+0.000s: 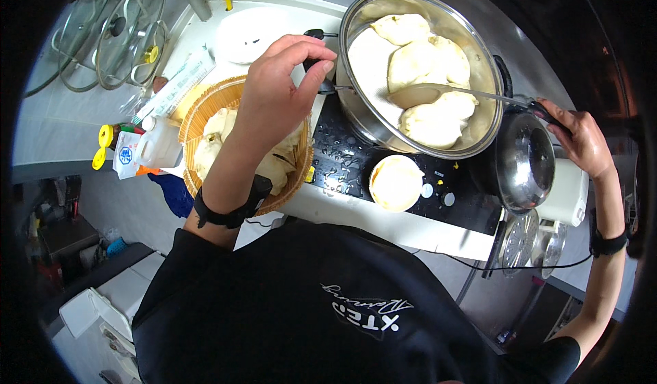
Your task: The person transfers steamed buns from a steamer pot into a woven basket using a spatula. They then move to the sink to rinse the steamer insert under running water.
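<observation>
My right hand grips the black handle of a metal cooking utensil. Its broad end rests at several pale dough buns inside a large stainless steel pot. A pale perforated or mesh surface shows beneath them. My left hand is at the pot's left side, over its black handle; whether the fingers grip that handle is unclear. Below my left forearm sits a wicker basket holding more pale buns, partly hidden by the arm.
A small round container stands on the wet black cooktop. To the right are a dark wok-like pan and a white appliance. A white jug, yellow-capped bottle and glass lids are left.
</observation>
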{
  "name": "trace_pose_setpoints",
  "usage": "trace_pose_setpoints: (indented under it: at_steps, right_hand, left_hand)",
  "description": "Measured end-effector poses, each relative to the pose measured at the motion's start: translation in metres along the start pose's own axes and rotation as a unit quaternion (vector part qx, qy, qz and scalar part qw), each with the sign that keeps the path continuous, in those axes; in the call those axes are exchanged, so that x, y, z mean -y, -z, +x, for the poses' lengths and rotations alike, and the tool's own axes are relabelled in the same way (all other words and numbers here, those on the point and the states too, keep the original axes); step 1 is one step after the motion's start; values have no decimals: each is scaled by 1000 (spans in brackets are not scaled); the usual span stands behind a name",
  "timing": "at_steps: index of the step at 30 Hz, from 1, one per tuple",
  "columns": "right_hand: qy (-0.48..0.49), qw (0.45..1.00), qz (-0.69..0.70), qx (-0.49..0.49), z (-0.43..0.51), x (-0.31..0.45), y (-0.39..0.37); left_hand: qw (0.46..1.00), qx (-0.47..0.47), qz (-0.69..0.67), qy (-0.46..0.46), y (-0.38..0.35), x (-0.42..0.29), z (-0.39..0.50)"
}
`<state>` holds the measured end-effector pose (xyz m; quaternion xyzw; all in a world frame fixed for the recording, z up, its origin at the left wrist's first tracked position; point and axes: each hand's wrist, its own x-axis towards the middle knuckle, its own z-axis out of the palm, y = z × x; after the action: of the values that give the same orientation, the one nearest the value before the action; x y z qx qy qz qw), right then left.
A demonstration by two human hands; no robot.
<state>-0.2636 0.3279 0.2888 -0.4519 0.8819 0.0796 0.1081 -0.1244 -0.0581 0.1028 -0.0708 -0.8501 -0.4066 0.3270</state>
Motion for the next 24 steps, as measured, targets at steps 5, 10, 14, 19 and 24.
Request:
trace_pose_setpoints:
  at_steps: [5, 10, 14, 19, 24]
  right_hand:
    - [-88, 990, -109, 37, -11, -13, 0]
    - [-67, 994, -81, 44, -16, -19, 11]
    - [-150, 982, -60, 96, -6, -7, 26]
    - [-191, 959, 132, 160, 3, -20, 39]
    - [-227, 968, 54, 95, -29, -52, 62]
  left_hand:
    - [1000, 2, 22, 6, 10, 3, -2]
    - [1000, 5, 16, 1, 9, 0, 1]
    - [1000, 13, -9, -15, 3, -7, 3]
    - [995, 82, -43, -31, -15, -24, 1]
    - [990, 110, -70, -53, -48, -38, -1]
